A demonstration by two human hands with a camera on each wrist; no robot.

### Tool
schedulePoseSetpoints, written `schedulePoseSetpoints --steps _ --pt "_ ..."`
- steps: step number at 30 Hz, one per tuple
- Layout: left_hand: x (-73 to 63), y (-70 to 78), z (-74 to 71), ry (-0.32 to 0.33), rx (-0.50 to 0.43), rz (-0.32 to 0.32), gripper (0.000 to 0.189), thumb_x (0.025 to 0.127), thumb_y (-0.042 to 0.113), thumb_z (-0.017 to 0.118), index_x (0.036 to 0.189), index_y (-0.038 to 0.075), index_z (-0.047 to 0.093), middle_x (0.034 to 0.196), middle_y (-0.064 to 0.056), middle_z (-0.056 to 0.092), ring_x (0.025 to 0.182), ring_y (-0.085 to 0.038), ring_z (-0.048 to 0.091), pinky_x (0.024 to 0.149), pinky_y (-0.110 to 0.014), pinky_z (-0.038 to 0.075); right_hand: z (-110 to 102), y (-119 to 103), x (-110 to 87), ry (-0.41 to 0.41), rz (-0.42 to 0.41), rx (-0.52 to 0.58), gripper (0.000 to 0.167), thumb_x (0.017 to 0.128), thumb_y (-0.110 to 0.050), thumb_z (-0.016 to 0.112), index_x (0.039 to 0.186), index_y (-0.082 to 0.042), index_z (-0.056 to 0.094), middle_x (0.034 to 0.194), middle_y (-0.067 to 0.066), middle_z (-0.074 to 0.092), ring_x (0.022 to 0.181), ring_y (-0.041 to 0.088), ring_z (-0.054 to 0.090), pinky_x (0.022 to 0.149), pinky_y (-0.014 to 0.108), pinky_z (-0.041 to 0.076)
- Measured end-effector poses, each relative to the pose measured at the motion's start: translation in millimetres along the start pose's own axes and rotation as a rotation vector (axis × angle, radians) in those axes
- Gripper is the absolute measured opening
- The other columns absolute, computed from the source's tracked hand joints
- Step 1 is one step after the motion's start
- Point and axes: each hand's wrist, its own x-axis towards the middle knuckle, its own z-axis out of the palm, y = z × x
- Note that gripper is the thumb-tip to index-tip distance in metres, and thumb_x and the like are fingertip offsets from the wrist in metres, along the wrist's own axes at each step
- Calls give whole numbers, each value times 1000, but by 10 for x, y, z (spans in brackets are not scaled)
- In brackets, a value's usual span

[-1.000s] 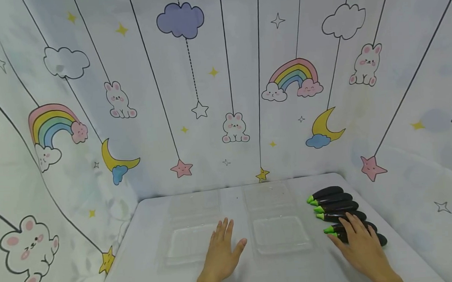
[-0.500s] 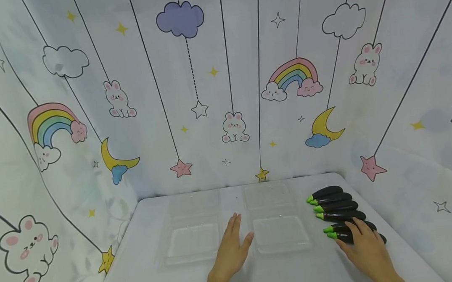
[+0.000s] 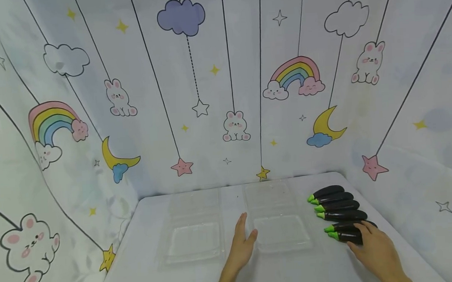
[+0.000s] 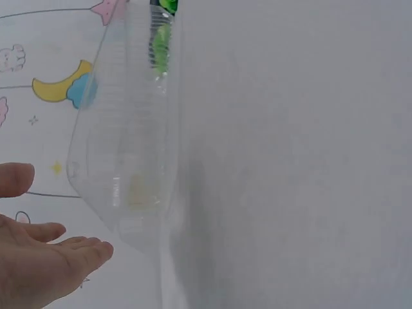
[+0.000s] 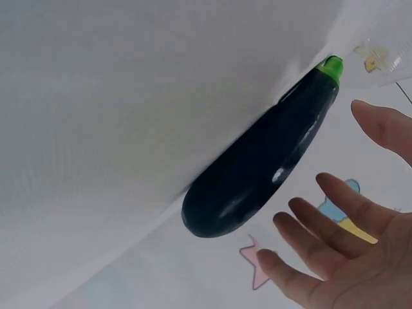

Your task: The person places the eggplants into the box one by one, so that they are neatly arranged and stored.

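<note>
Several dark eggplants [image 3: 336, 206] with green stems lie in a row on the right of the white table. My right hand [image 3: 378, 250] hovers over the nearest eggplant [image 3: 345, 236], covering its blunt end in the head view. In the right wrist view, its loosely bent fingers [image 5: 309, 241] are spread beside that eggplant [image 5: 257, 154], with a gap between. My left hand [image 3: 240, 245] is held with thumb apart at the left side of the right clear plastic container [image 3: 284, 250]. Nothing is in it; the left wrist view shows its fingertips [image 4: 96, 254] near the container's corner.
Another clear plastic container [image 3: 193, 258] with its lid lifted back stands on the left of the table [image 3: 128, 250]. The right container's lid [image 3: 270, 196] also lies toward the back. A cloth backdrop [image 3: 151, 68] with cartoon prints rises behind and at both sides.
My left hand has moved right, from beside the left container to the right container's edge. My right hand has shifted slightly right and toward me over the nearest eggplant.
</note>
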Motion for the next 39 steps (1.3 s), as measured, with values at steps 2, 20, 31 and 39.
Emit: schedulePoseSetpoints --steps 2,20,31,39 --pt "17 -13 55 21 -52 -18 69 108 24 54 165 3 21 171 -24 16 157 -47 14 122 -71 15 -18 20 4 8 2 -1 74 72 -27 92 123 16 60 129 46 50 110 66 53 94 76 44" --pt "124 -4 191 79 -531 -218 76 102 4 50 166 4 10 172 -23 8 158 -46 8 126 -62 14 -26 230 31 -6 -51 45 51 70 -10 90 113 8 70 120 39 61 110 62 57 91 72 48" --pt "107 -48 301 129 -644 -231 70 101 -6 44 164 -3 14 170 -28 12 157 -47 12 126 -56 22 -16 254 94 -80 -23 48 44 70 -7 90 108 6 72 117 39 62 108 63 57 88 74 48" --pt "82 -81 320 122 -668 -223 67 104 -4 42 164 -2 13 171 -26 12 158 -44 10 127 -54 18 -28 281 146 -118 -45 37 38 70 -3 88 104 3 74 112 36 63 107 61 58 86 73 50"
